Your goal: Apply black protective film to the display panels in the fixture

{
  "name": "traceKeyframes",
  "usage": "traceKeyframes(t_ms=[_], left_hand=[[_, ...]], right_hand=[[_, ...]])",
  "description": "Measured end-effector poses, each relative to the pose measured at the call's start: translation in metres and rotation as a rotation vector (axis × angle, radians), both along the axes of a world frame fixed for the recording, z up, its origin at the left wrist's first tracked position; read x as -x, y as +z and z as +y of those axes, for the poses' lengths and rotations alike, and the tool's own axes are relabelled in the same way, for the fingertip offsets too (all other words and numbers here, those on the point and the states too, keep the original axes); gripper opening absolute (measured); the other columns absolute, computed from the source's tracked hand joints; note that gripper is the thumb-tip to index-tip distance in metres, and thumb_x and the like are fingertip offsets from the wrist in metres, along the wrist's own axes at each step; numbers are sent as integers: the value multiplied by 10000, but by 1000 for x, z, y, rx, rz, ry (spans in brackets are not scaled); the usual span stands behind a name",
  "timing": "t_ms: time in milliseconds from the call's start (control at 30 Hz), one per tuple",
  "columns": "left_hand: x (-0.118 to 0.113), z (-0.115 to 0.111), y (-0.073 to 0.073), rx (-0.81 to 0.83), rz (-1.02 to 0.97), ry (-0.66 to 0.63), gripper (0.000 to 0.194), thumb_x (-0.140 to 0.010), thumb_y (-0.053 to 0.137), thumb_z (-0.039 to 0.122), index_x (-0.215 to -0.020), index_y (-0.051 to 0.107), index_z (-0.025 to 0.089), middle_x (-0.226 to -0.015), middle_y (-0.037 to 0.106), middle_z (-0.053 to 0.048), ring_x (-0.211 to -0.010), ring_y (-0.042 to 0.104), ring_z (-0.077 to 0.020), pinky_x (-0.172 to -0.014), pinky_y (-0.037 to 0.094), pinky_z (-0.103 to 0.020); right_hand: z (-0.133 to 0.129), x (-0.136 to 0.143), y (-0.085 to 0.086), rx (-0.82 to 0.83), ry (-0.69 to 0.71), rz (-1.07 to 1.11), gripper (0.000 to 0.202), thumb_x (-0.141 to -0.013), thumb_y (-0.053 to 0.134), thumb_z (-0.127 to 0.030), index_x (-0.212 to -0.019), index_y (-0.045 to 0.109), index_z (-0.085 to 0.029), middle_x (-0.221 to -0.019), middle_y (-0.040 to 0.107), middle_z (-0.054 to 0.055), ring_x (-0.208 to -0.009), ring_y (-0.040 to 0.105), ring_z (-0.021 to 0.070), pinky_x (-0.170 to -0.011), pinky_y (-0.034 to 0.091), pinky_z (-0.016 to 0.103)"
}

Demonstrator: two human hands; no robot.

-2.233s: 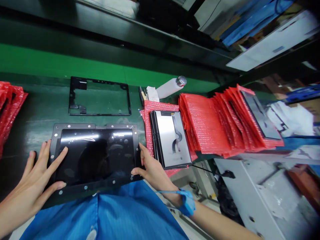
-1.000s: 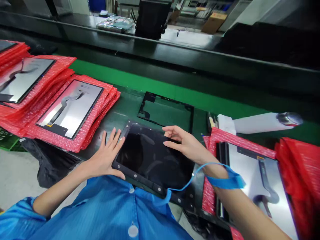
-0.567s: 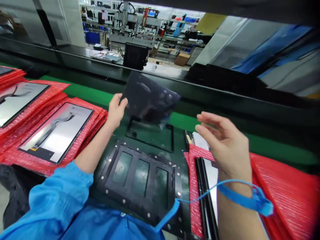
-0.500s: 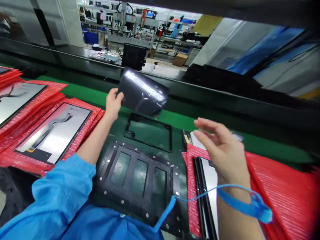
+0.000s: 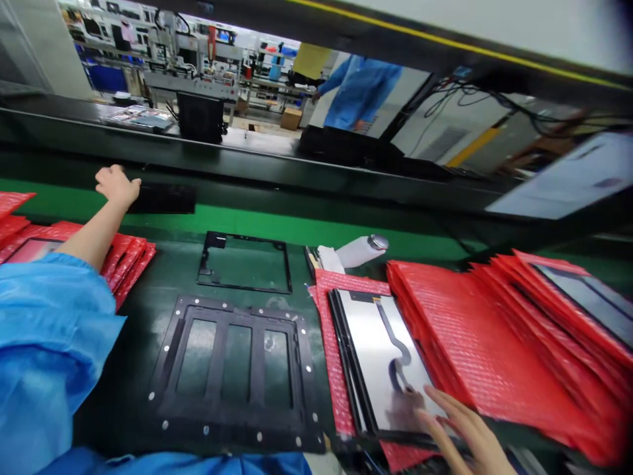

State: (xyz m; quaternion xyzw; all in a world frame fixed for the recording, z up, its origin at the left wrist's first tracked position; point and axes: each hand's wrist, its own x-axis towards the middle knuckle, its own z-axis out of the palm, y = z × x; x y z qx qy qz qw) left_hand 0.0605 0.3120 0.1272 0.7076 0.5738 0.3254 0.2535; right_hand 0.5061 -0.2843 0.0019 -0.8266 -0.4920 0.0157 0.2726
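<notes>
Silver-backed panel (image 5: 378,363) tops the stack (image 5: 352,369), your right hand (image 5: 469,435) spread loose by its corner
Edges only, mind the ribbon (image 5: 387,323); can't tell if your left hand (image 5: 117,186) grips the black panel (image 5: 165,200) by the green strip (image 5: 247,224)

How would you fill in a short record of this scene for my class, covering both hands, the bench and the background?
Left hand: at the left end of a dark panel; grip unclear
Right hand: fingers parted, by a silver-backed panel; contact unclear
Bench, nearest: black plate with three openings
Beyond that plate: thin black frame
Far right of frame: white bottle, metal cap
Packaging: red bubble bags right of the silver-backed panel
Background: person in blue
</notes>
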Motion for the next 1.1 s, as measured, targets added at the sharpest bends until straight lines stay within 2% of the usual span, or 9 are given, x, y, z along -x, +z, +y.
traceKeyframes(t_ms=[167,300,533,633,733,800,900,967,1100], left_hand=[[-71,-46,-25,108,320,-522,393,-620,827,472,-850,700,178,-869,708,-30,-952,593,-249,-961,394,-390],[-87,-105,-61,-102,789,-925,617,-475,840,598,-908,682,187,-1000,691,-111,-1057,527,-334,-992,313,-473],[-78,-127,-82,-149,742,-920,505,-536,779,578,-824,651,184,-819,652,-94,-989,525,-302,-1002,273,-466],[-79,-128,-69,-171,696,-896,439,-535,756,599,-702,633,213,-748,617,-66,-1013,514,-302,-1044,232,-481],[-68,-146,-42,-242,591,-908,397,-551,749,582,-680,654,219,-740,591,-46,-1022,520,-302,-1081,176,-508],[-52,-171,-22,-291,483,-929,400,-581,746,585,-733,690,219,-773,593,-42,-1019,531,-302,-1091,156,-521],[-22,-225,-5,-322,434,-960,340,-698,715,536,-882,713,250,-913,646,-52,-1048,538,-300,-1093,180,-510],[-4,-264,-10,-346,495,-983,260,-790,672,443,-1000,691,290,-997,673,-38,-1082,540,-285,-1098,195,-498],[20,-321,-48,-342,554,-983,288,-773,725,415,-1029,678,293,-1009,688,-17,-1067,576,-251,-1110,226,-488]], right_hand=[[-14,18,-20,128,277,-430,907,-881,492,-695,-1570,217,-174,-1432,515,231,-1264,548,386,-1019,437,560],[-16,41,-28,147,226,-602,938,-911,389,-722,-1592,91,-150,-1377,562,228,-1211,571,372,-1102,273,620],[-16,50,-28,86,166,-626,838,-925,462,-648,-1574,220,-175,-1156,664,168,-1023,612,340,-1069,317,579],[-12,44,-24,90,152,-564,855,-900,499,-660,-1566,249,-187,-1108,641,171,-1030,596,364,-990,398,572],[-6,38,-23,58,172,-490,852,-909,512,-622,-1577,202,-193,-1409,470,238,-1281,464,421,-1016,388,597],[-2,35,-24,73,220,-445,832,-946,470,-573,-1591,111,-189,-1518,368,241,-1382,373,421,-1066,329,628],[-2,32,-29,96,276,-446,818,-970,422,-555,-1594,46,-185,-1457,476,228,-1316,478,394,-1084,290,649],[-6,32,-33,72,284,-486,807,-963,435,-556,-1594,87,-192,-1396,544,217,-1218,564,384,-1076,297,650],[-21,39,-38,31,286,-513,670,-964,406,-327,-1589,176,-251,-1353,602,154,-1146,619,337,-1086,319,604]])
